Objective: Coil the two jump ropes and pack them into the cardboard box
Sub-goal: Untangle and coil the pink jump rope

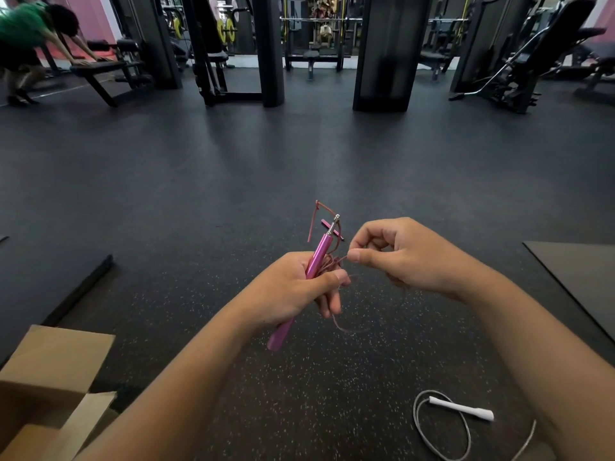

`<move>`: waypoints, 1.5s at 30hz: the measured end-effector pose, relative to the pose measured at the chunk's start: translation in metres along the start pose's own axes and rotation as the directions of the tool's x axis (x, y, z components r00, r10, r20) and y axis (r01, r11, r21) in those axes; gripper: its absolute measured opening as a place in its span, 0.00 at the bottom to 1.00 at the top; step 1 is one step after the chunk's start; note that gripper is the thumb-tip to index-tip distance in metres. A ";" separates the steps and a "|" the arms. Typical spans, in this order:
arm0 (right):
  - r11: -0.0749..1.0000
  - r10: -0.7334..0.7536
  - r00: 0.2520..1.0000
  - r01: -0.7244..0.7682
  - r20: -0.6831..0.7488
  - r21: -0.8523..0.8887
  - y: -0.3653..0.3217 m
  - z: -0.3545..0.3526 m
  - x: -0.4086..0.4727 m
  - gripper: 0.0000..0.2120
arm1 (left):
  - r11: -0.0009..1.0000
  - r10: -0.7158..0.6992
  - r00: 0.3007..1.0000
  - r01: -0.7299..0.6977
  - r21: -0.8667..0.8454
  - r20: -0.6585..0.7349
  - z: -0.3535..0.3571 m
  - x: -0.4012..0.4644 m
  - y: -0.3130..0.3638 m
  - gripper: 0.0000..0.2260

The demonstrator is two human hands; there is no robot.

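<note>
My left hand [293, 291] grips a pink jump rope handle [317, 256] upright, together with several loops of its thin pink cord bunched against the handle. My right hand [402, 257] pinches a strand of that pink cord [339, 261] between thumb and forefinger, just right of the handle. A short tail of cord [314, 221] sticks up by the metal tip. The second handle [331, 228] shows partly behind the first. The white jump rope [461, 409] lies on the floor at lower right, its grey cord in a loose loop. The open cardboard box [50, 371] stands at lower left.
The speckled black rubber floor [299, 161] stretches ahead. Dark mats lie at left [50, 291] and right [579, 277]. Gym machines and benches line the back. A person in a green top leans on a bench [100, 66] at far left.
</note>
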State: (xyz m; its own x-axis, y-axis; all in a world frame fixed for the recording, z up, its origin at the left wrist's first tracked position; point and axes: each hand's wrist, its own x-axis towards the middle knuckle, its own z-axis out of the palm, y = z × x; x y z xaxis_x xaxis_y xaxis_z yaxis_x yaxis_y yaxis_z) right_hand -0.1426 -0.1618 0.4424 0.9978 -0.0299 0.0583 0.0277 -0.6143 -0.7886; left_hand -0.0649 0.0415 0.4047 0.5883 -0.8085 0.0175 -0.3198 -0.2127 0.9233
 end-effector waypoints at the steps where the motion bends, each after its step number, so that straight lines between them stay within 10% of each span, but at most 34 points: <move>1: 1.000 -0.001 1.000 0.001 -0.001 0.002 0.001 -0.001 0.001 0.07 | 1.000 0.000 1.000 0.000 0.005 0.013 0.001 0.000 0.000 0.09; 17: 0.996 -0.086 0.982 0.081 -0.169 -0.033 0.003 0.002 0.003 0.07 | 0.977 0.026 0.988 0.007 -0.213 0.154 -0.002 0.001 0.005 0.13; 31: 0.915 -0.105 0.983 0.156 -0.153 0.373 0.007 -0.004 -0.002 0.07 | 0.917 0.064 0.998 -0.067 -0.392 -0.023 -0.003 -0.003 0.007 0.11; 45: 0.978 -0.152 0.940 0.188 -0.307 0.090 0.005 0.002 0.006 0.06 | 0.933 0.049 0.999 -0.047 -0.357 -0.002 0.001 -0.005 0.017 0.11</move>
State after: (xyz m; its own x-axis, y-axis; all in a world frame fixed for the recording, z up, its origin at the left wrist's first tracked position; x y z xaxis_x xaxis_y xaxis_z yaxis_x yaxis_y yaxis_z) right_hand -0.1363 -0.1631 0.4373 0.9151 -0.1767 0.3624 0.2196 -0.5354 -0.8156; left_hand -0.0742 0.0412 0.4196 0.5734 -0.8168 0.0638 -0.0607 0.0354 0.9975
